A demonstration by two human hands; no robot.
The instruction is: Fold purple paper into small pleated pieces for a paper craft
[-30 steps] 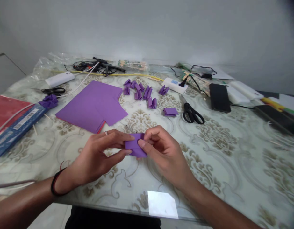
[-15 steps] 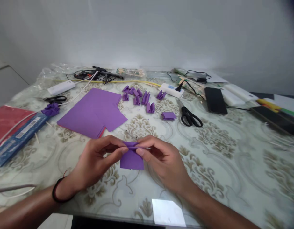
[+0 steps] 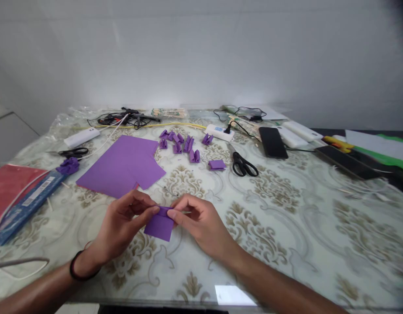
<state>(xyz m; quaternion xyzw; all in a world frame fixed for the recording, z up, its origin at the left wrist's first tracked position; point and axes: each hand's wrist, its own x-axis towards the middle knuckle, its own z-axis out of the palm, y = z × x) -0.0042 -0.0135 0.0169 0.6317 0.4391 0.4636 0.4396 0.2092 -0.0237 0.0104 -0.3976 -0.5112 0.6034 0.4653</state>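
Observation:
Between both hands, just above the table, is a small piece of purple paper (image 3: 159, 227) with a narrow fold along its far edge. My left hand (image 3: 124, 221) pinches the left end of that fold between thumb and fingers. At the right end, my right hand (image 3: 201, 224) grips it the same way, thumb on top. Beyond my left hand lie larger purple sheets (image 3: 118, 163), with a bit of red showing under them. Several folded purple paper pieces (image 3: 188, 144) stand in a loose group farther back, and a flat folded piece (image 3: 217, 165) lies nearer.
Black-handled scissors (image 3: 243, 165) lie right of the folded pieces, a second pair (image 3: 75, 152) at the left. A phone (image 3: 272, 143), a white power strip (image 3: 220, 132) and tangled black cables (image 3: 132, 117) are farther back. A blue and red packet (image 3: 31, 200) lies at left.
The view has shifted, so things sit lower and most lie farther left. Both hands still pinch the purple paper, which is now tilted a little, its folded strip lying flatter.

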